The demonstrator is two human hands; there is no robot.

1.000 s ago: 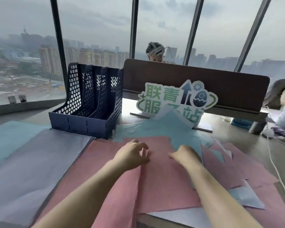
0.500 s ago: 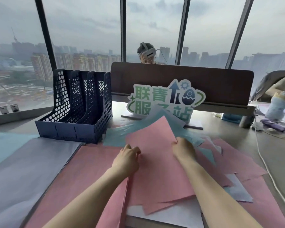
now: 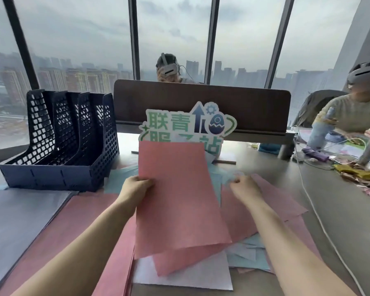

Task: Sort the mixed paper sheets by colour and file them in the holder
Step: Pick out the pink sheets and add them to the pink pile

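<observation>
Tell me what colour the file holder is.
Dark navy blue file holder, seen best in the head view.

— What sort of place is this?
— A high-rise office. Floor-to-ceiling windows [image 3: 73, 50] look over city towers [image 3: 58, 82].
— And indoors?
— A long shared desk [image 3: 340, 210] with a brown divider panel [image 3: 201, 103], a navy mesh file holder [image 3: 62, 142], a cut-out sign [image 3: 188, 124] in Chinese characters, and two people wearing headsets, one [image 3: 169, 69] behind the divider, one [image 3: 359, 110] on the right.
</observation>
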